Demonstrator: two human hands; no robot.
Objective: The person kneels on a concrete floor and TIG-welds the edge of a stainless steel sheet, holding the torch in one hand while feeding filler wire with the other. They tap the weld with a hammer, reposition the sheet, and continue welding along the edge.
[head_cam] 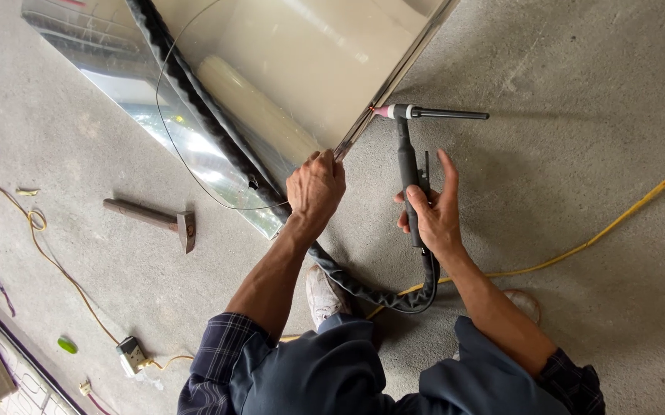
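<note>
While crouched over sheet (302,69) on floor: right hand (431,215) wrapped on torch (408,165) handle, forefinger raised, other fingers clamped. Torch axis up from hand; pink tip (382,112) touching sheet edge (379,104). Left hand (315,187) closed on lower edge, left of torch, nearer sheet. Hose (194,92) draped across sheet. Hammer (156,219) well left of sheet.

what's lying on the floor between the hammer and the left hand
In the head view, between the hammer and the left hand lie the shiny steel sheet's corner, a thin wire and the black sheathed hose.
</note>
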